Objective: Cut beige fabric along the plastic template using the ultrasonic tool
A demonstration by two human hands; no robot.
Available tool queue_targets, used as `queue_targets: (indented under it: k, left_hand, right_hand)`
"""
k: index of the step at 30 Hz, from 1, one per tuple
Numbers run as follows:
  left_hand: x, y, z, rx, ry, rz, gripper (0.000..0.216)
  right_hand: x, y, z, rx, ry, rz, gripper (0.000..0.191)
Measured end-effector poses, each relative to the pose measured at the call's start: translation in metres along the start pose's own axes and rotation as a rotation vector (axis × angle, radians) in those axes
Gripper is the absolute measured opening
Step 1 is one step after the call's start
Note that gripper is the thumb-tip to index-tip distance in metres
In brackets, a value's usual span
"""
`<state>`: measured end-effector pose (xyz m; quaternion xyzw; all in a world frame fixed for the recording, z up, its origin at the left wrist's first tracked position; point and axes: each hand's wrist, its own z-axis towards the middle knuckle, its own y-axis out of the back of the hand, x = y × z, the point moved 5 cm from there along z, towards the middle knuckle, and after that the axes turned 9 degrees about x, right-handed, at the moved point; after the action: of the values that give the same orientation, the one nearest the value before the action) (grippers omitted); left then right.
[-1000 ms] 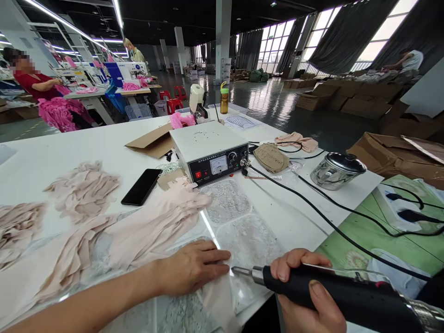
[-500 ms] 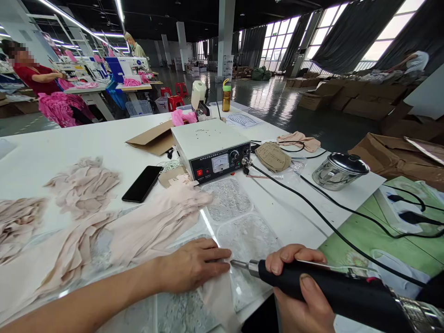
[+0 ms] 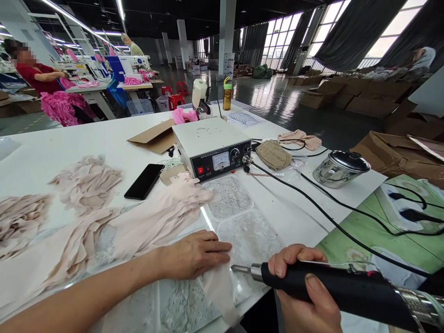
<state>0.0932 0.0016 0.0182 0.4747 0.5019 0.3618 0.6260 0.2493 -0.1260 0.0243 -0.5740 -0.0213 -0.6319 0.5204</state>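
Observation:
My left hand (image 3: 194,254) lies flat, fingers stretched out, pressing a pale pink fabric strip (image 3: 217,289) onto the white table (image 3: 55,148). My right hand (image 3: 305,296) grips a black handheld welding tool (image 3: 333,289). Its metal tip (image 3: 239,268) points left and sits just off my left fingertips, above the strip. A black cable (image 3: 312,208) runs from the tool to a white control box (image 3: 211,145) with a dial and red button. More pink fabric pieces (image 3: 156,217) lie to the left of my hand.
A black phone (image 3: 144,181), piles of beige fabric scraps (image 3: 86,178), a cardboard piece (image 3: 154,136), a steel pot (image 3: 338,169) and a brown bottle (image 3: 226,96) stand on the table. Cardboard boxes (image 3: 391,152) sit at right. A person in red (image 3: 34,76) works at a far table.
The tool tip has stayed beside my left fingertips with slight shifts. My left hand has kept pressing the strip; the view has moved a little.

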Motion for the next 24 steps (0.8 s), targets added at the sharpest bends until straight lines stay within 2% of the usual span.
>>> queue_targets:
  k: [13,24]
  left_hand:
    - [-0.004,0.002,-0.003,0.037,0.014,0.000,0.024]
    - [-0.004,-0.001,-0.006,0.040,-0.007,-0.008,0.030]
  right_hand:
    - [0.003,-0.007,-0.013,-0.014,-0.072,0.102,0.016]
    - [0.006,-0.004,-0.015,0.072,-0.091,0.087,0.017]
